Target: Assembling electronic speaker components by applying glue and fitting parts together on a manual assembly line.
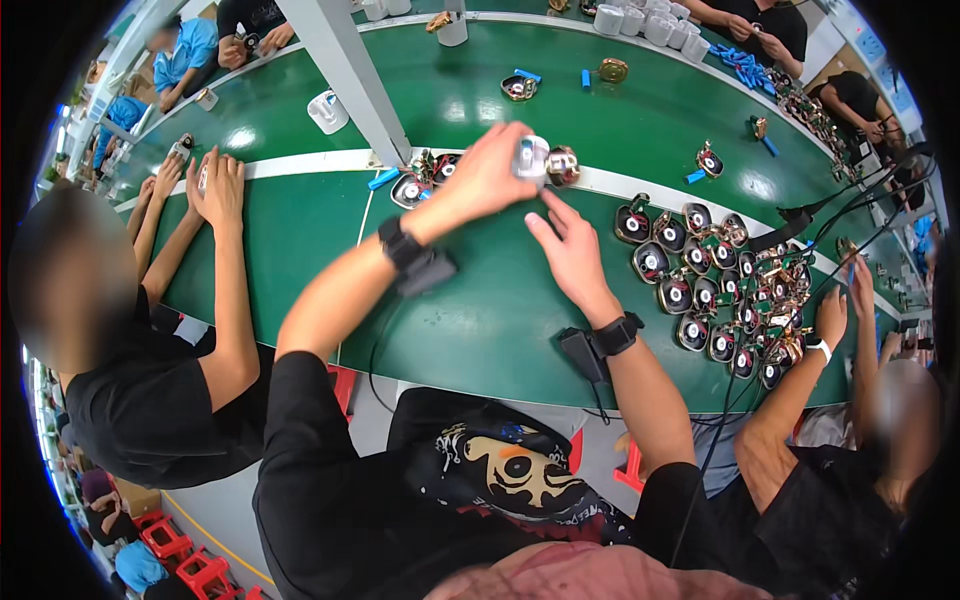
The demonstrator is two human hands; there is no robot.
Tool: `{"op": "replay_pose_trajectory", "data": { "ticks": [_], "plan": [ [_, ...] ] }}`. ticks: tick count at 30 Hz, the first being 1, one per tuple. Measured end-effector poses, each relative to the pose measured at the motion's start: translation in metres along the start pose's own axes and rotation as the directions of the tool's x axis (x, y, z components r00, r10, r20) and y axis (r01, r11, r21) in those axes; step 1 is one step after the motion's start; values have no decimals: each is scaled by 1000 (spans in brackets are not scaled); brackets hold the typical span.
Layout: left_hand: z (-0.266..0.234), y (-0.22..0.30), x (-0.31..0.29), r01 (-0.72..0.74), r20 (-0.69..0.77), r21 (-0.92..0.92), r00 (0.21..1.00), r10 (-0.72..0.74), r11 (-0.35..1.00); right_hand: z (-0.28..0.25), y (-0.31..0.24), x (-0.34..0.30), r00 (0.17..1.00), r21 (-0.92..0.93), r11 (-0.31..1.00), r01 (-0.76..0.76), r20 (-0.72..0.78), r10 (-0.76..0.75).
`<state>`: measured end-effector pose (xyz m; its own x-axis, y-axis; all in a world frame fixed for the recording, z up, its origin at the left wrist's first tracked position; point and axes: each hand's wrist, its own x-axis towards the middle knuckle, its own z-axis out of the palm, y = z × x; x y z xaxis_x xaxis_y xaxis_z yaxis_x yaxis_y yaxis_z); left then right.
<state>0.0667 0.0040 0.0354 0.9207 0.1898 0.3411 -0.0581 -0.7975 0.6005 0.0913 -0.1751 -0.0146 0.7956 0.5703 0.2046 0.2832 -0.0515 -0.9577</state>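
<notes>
The left hand [482, 178] has its fingers grasping a white shell [531, 160], raised over the desk [470, 335] near the picture's centre, slightly toward 12 o'clock. A round metallic unit [563, 167] sits at the shell's 3 o'clock side; motion blur hides whether the two are joined. The right hand [575, 258], at 5 o'clock from the shell, is released, its fingers extended and nothing visible in them. Its index tip comes up just beside the shell; whether they touch, I cannot tell.

The shell looks like smooth, stiff plastic, probably light and a little slippery, so a firm wrap around its side wall should serve better than a pinch at the rim. The unit seems denser for its size and more fragile. If it resembles the speakers [675, 295] massed at 4 o'clock, with their exposed cones, boards and thin wires, its hard outer frame would be the safe place to hold; pressing a cone or pulling a wire could do damage.

A blue cylinder [382, 179] lies at 9 o'clock from the shell. It looks rigid and likely to roll, so grip it around the middle.
</notes>
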Motion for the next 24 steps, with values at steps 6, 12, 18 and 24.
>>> {"op": "replay_pose_trajectory", "data": {
  "ticks": [6, 12, 18, 24],
  "plan": [
    [-18, -61, 105, 1, 290, 304, 953, -93, 953, -3, 0, -1, 989, -253, 959, 131, 103, -109],
    [-82, -68, 146, 365, 633, 17, 717, -293, 931, -3, 3, -3, 989, -269, 952, 143, 80, -125],
    [-50, -105, 181, 618, 291, 72, 738, -609, 783, 1, 4, -4, 984, -270, 947, 174, 87, -156],
    [-15, -109, 203, 263, 496, 563, 650, -575, 783, 2, 2, -6, 986, -242, 957, 162, 70, -149]
  ]
}}
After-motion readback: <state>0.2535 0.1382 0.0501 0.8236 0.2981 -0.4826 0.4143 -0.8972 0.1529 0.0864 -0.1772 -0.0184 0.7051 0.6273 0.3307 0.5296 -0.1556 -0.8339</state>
